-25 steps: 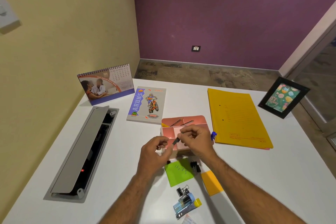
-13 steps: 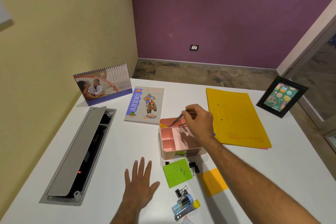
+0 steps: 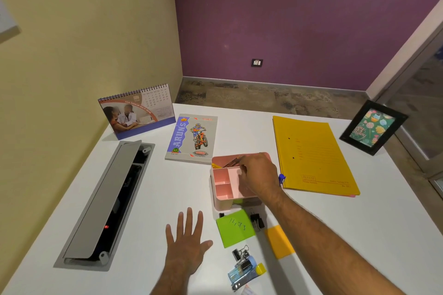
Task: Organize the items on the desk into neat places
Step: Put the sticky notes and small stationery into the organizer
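So right hand (image 3: 260,176) hovers over the pink organizer (image 3: 224,187) mid-desk, fingers curled, can't tell if gripping anything; left hand (image 3: 188,244) lies flat, fingers spread, near the desk's (image 3: 155,199) front edge.

- The left hand (image 3: 185,242) was bare, with no ring on any finger that showed and no glove.
- The left forearm (image 3: 167,281) was bare as far as the bottom edge of the view, with dark hair along it and no sleeve, watch or band at the wrist.
- The right hand (image 3: 260,175) was bare too, its back showing, with no ring visible.
- The right forearm (image 3: 323,239) was uncovered for its whole visible length, hairy, with no sleeve cuff, watch or bracelet behind the hand.
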